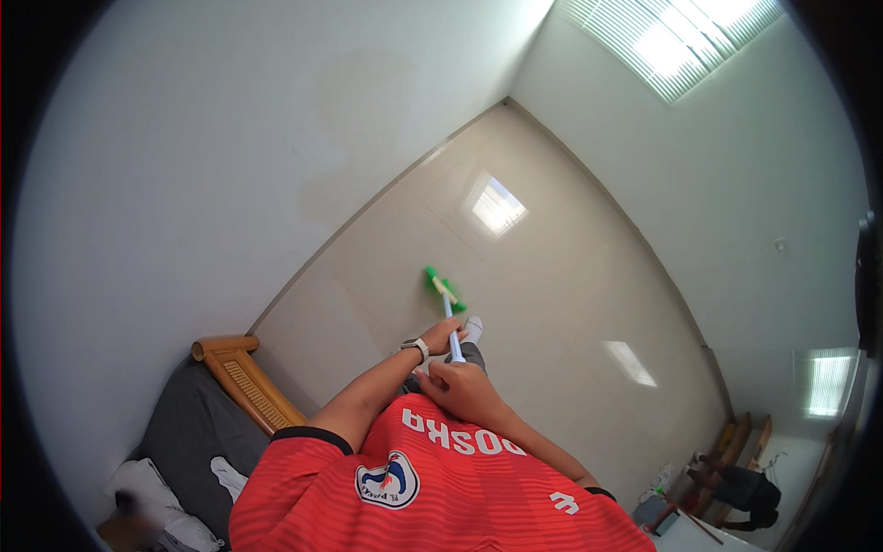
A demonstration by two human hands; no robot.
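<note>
A mop with a pale blue handle (453, 342) and a green head (443, 287) rests on the beige tiled floor (552, 276) in front of me. My left hand (441, 333), with a watch on its wrist, grips the handle lower down, closer to the head. My right hand (460, 386) is closed around the handle's upper end, close to my red shirt. One white shoe (473, 328) shows just beside the handle.
A white wall (202, 166) runs along the left. A wooden-framed couch with a dark cushion (221, 405) sits at the lower left, white cloth lying on it. At the far lower right another person (745, 488) bends over near wooden furniture. A louvred window (681, 41) is high on the right.
</note>
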